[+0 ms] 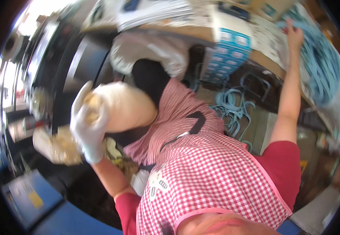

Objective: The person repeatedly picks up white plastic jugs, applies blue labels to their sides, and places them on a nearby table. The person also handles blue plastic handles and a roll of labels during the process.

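Note:
My left hand point(89, 126), in a white glove, is raised at the left with its fingers curled around a small yellowish item point(92, 108), blurred and partly hidden. Right behind it is a large, cream-coloured rounded object point(129, 105); whether they are joined I cannot tell. My bare right hand point(295, 36) reaches far out to the upper right, its fingers on a light-blue strip point(281, 24) at the top of a thick bundle of light-blue strips point(319, 67). That bundle hangs over the work table's edge.
A work table point(181, 30) with stacked white sheets point(155, 13) runs across the top. A blue-and-white printed sheet point(231, 53) hangs over its edge. Below lie tangled blue strips point(231, 102) and a white plastic bag point(152, 50). Clear-wrapped yellowish items point(58, 145) are at the left, above blue boxes point(35, 196).

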`<state>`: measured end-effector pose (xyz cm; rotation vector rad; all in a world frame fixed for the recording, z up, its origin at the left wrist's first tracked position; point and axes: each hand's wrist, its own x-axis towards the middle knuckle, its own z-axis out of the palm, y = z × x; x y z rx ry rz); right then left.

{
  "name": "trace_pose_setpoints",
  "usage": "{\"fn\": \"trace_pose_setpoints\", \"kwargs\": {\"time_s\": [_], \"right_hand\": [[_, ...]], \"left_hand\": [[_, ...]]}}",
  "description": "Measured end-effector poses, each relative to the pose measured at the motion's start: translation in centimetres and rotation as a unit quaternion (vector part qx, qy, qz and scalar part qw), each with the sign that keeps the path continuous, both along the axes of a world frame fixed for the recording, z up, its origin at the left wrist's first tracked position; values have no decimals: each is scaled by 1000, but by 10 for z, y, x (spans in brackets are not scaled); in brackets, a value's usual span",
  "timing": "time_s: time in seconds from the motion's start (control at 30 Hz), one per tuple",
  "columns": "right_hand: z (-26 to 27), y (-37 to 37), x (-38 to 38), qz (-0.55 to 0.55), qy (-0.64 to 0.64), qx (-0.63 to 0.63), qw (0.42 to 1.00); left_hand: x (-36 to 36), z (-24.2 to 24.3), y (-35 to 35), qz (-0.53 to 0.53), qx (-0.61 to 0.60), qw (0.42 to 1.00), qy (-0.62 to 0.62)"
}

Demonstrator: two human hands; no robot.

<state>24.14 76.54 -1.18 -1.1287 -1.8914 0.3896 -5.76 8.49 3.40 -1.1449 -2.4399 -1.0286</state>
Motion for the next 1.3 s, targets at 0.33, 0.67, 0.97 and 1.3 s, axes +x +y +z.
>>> {"fn": "trace_pose_setpoints", "kwargs": {"time_s": [0.33,0.67,0.97,1.3], "right_hand": [[-40,32,-57,125,387,-70,911],[47,-325,-157,466,395,6,791],[-6,-511,-301,606,98,-660,432],[-54,-520,-303,592,128,-689,399]], "left_hand": [[29,-9,-31,-47,90,988,-113],[2,-22,-40,-74,366,818,-439],[11,-56,-96,11,445,756,-479],[46,-91,-52,161,452,815,-325]]}}
